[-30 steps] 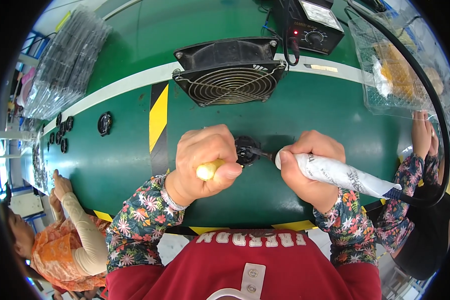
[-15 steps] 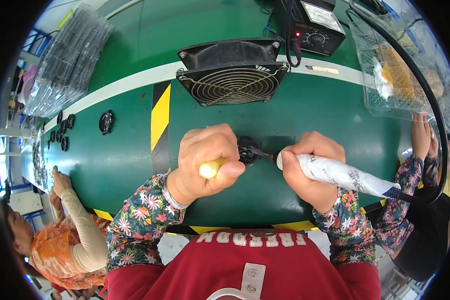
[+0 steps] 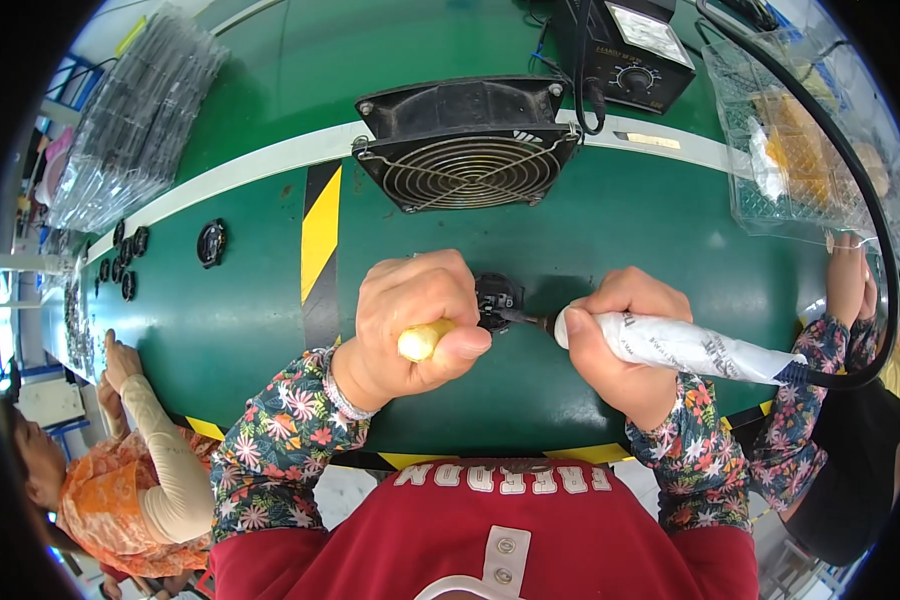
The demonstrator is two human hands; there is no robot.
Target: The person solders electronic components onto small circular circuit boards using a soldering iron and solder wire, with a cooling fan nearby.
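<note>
Clenching a yellow stick in your left hand, you grip a soldering iron in your right hand, its tip at a black part.

Soldering iron: white-wrapped handle, slanted, dark tip pointing left at right edge of round black part, partly hidden. Yellow stick just left, mostly covered, rounded end showing.
</note>
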